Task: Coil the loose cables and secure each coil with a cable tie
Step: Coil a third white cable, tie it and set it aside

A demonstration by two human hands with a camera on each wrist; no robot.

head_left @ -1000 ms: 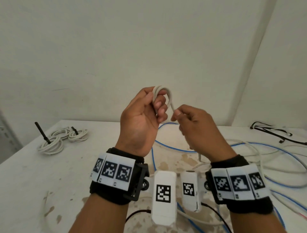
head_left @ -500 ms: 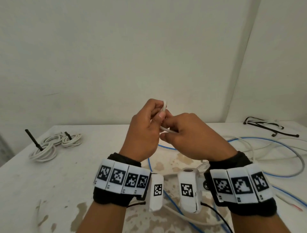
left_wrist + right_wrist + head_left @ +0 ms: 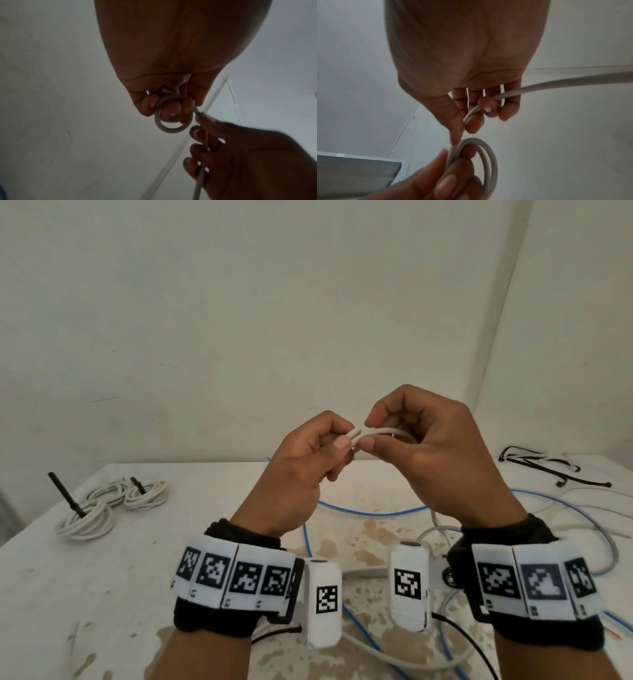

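1. A person's left hand (image 3: 301,470) pinches a small coil (image 3: 481,159) of white cable (image 3: 373,433) in front of the chest, thumb and curled fingers closed round two tight loops held above the desk (image 3: 102,577).

2. The right hand (image 3: 435,453) is closed on the same cable just beside the coil, thumb and forefinger nipping the strand where it leaves the loops, the other fingers curled loosely over the free length.

3. Between the hands the cable's long axis runs left to right. The coil sits at the left hand's fingertips, and the loose run trails through the right hand and down toward the desk, so the feeding hand is the right and the holding hand the left. The next wrap, as judged from this, has to come from the right and be laid over the loops the left hand keeps.

4. Below lie loose cables: a blue cable (image 3: 370,511) snaking across the middle, and more white and grey strands to the right. Two finished white coils (image 3: 113,508), each with a black tie, rest at the far left. A tangle of black ties (image 3: 548,467) lies at the far right.

5. The desk is white and stained brown near its front edge. It stands against plain off-white walls that meet in a corner at the right.
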